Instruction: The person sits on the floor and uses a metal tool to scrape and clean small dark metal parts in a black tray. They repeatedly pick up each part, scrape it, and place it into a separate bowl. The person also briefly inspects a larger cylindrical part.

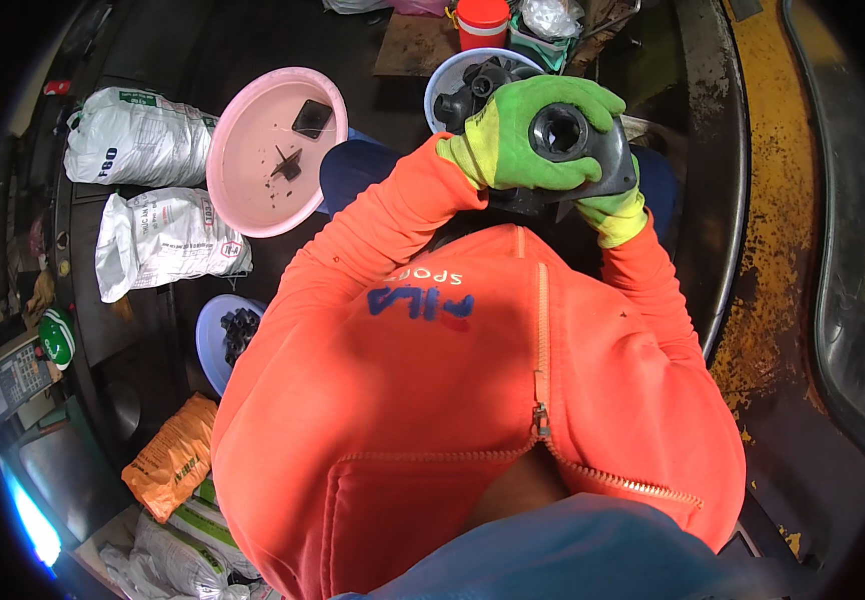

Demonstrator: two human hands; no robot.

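Observation:
A black plastic part (pixel 613 165) with a round, open collar is held up in front of my chest. My left hand (pixel 507 135), in a green and yellow glove, wraps round it, fingers and thumb curled about the collar. On the part's right side, my right hand (pixel 614 212) grips from beneath in a matching glove; most of its fingers are hidden behind the part. Just beyond my hands stands a pale blue basin (pixel 436 82) of similar black parts (pixel 480 80), partly covered by my left glove.
To the left, a pink basin (pixel 224 120) holds a few dark pieces. White sacks (pixel 142 135), a small blue basin (pixel 204 345) of black bits and an orange sack (pixel 172 455) lie along that side. A red bucket (pixel 482 22) stands ahead; a rusty yellow frame (pixel 777 200) runs along the right.

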